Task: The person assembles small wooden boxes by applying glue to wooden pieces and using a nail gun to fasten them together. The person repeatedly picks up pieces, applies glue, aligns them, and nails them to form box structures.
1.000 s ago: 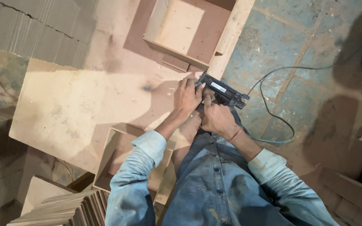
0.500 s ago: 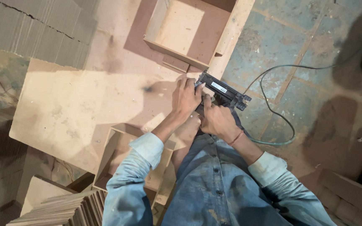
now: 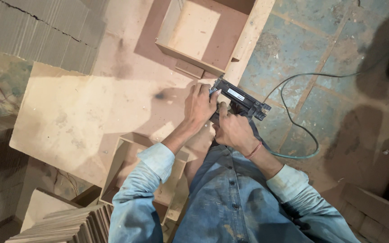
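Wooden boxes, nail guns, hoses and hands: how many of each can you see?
Open wooden boxes: 2, one above the hands, one by the left sleeve
Black nail gun: 1
Green hose: 1
Hands on the gun: 2, left hand, right hand
Total: 6

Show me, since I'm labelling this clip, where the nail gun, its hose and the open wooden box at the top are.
Nail gun (image 3: 241,100), head view: on its black body, beside the hands.
Hose (image 3: 299,128), head view: on the green loop lying on the floor.
Open wooden box (image 3: 193,30), head view: on its pale inner bottom panel.
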`<move>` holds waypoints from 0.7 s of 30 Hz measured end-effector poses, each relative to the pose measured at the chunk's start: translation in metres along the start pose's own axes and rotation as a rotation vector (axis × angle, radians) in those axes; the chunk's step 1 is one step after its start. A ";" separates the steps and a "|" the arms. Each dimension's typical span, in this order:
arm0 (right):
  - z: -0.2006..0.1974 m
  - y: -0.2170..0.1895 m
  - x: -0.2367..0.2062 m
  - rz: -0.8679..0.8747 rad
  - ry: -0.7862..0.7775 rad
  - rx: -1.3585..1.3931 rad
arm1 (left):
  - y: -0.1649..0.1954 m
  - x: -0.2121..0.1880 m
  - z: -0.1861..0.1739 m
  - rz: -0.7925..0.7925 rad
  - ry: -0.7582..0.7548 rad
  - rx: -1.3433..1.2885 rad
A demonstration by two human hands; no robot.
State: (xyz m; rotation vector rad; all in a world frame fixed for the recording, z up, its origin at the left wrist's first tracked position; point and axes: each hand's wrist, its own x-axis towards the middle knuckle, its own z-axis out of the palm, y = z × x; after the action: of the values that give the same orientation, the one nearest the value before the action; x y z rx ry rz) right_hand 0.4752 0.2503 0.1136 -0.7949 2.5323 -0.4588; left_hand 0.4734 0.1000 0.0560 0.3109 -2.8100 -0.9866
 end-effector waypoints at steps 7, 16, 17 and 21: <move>0.002 0.007 -0.007 -0.001 0.018 0.060 | 0.012 0.000 -0.010 -0.011 -0.012 -0.015; -0.066 0.095 -0.004 0.063 0.114 -0.174 | -0.023 0.066 -0.018 -0.366 -0.036 -0.219; -0.088 0.116 0.004 0.073 0.167 -0.210 | -0.029 0.076 -0.014 -0.385 0.030 -0.251; -0.173 0.187 0.066 0.130 0.295 0.008 | -0.044 0.107 -0.001 -0.622 0.040 -0.266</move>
State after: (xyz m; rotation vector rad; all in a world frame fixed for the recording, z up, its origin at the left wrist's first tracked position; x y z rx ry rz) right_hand 0.2544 0.3871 0.1588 -0.5905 2.8294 -0.5793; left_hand 0.3761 0.0398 0.0360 1.1938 -2.5332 -1.4207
